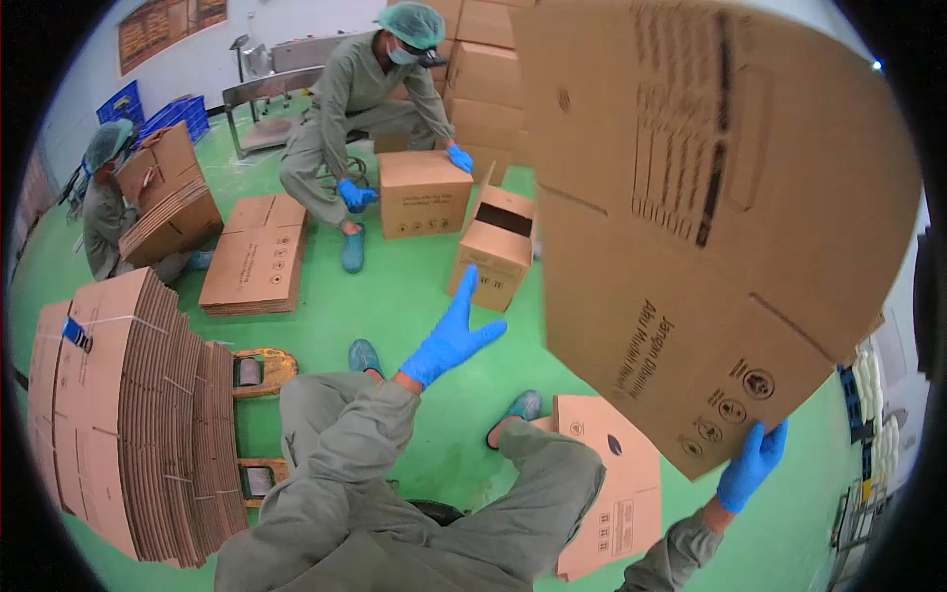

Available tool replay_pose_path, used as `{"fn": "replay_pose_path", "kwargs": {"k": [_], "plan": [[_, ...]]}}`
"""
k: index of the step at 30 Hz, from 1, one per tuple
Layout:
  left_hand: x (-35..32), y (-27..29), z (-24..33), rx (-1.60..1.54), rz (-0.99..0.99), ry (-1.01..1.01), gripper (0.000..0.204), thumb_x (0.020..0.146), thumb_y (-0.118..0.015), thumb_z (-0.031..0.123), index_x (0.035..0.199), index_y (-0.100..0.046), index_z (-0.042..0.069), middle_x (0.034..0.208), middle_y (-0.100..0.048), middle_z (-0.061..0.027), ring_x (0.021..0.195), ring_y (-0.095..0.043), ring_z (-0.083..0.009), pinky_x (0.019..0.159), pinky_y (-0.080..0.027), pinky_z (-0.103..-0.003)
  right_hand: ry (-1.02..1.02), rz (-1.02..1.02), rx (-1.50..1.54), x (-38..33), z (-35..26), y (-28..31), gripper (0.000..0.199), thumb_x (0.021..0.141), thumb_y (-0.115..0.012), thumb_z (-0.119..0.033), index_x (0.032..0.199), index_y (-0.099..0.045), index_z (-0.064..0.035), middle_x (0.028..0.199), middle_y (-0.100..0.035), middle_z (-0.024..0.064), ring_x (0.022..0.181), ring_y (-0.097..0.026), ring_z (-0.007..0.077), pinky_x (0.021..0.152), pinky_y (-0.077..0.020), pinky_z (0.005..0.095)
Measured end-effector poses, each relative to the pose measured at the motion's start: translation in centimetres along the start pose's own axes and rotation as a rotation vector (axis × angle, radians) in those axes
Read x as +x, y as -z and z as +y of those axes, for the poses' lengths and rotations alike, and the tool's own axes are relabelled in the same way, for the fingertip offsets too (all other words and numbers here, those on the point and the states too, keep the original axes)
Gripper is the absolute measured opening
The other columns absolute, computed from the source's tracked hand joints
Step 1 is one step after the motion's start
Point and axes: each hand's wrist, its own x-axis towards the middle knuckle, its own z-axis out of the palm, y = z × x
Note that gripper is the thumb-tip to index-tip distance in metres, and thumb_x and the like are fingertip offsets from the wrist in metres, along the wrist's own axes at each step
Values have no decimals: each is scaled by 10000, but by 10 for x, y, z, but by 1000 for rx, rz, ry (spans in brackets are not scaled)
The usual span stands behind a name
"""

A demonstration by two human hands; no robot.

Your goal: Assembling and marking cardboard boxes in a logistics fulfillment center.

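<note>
A large flattened cardboard box (631, 286), brown with dark print, is held up on my right side. My right hand (755, 466), in a blue glove, is closed on its lower right edge. In the middle my left hand (452, 340), also gloved in blue, reaches forward with thumb and fingers spread and nothing in it. Just beyond its fingertips stands a small formed carton (491, 259) with a raised flap and a dark opening on top. Beside my right leg more flattened cartons (631, 493) lie on the floor, partly covered by that leg.
Tall strapped stacks of flattened cartons (94, 395) stand at the left by a yellow pallet jack (264, 373). A co-worker (370, 109) holds a closed carton (424, 192) ahead; another person (109, 212) sits far left near a flat carton pile (258, 252). Boxes (488, 84) are piled behind.
</note>
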Motion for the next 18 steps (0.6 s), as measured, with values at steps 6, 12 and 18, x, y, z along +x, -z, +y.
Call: {"fn": "replay_pose_path", "kwargs": {"k": [6, 12, 18], "plan": [[-17, 105, 114, -508, 127, -27, 676, 885, -658, 214, 1444, -337, 9, 1390, -474, -173, 1295, -456, -278, 1040, -376, -362, -72, 55, 169, 52, 89, -113, 412, 1007, -450, -172, 1356, -411, 44, 1267, -539, 116, 1129, -522, 189, 970, -425, 342], [-69, 70, 121, 246, -29, -25, 537, 872, -592, 213, 1361, -451, 41, 1064, -655, -202, 908, -656, -283, 796, -508, -375, -177, -307, -178, -51, 201, -247, 578, 969, -511, -182, 1438, -279, 65, 1478, -339, 202, 1337, -364, 292, 1106, -288, 370], [-112, -29, -70, 554, -41, 261, 471, 894, -509, 349, 1287, -478, 92, 773, -640, -227, 681, -613, -436, 623, -478, -529, -658, -982, 378, -184, 138, -302, 770, 932, -582, -179, 1505, -96, -12, 1507, -282, 195, 1371, -325, 274, 1097, -315, 356]]}}
